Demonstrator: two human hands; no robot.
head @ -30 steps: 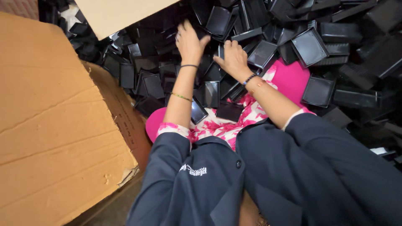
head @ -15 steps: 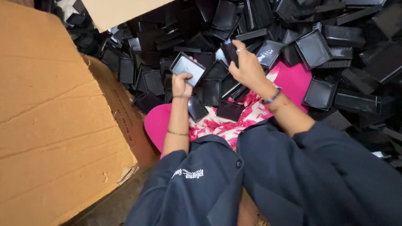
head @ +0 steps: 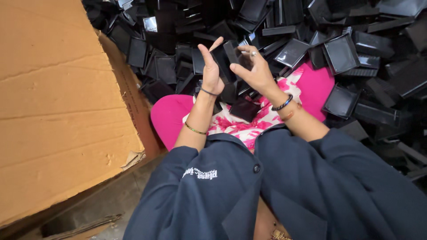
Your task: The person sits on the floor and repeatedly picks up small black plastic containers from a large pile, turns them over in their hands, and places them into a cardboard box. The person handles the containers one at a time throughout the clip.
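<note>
Fingers (head: 243, 71) of both hands grasp small black trays (head: 229, 55) held upright between the left hand (head: 212, 73) and right hand (head: 254, 71), raised above the pink lap (head: 171, 118), before a heap of black trays (head: 342, 49)

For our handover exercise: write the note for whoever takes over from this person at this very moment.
Left hand: raised, palm against a small black tray.
Right hand: fingers pinching the same tray from the other side.
Things: one black tray on the lap; a large heap of black trays ahead; a cardboard box on the left.
Done: one tray lifted from the heap.
Left: nearly the whole heap lies unhandled.
</note>
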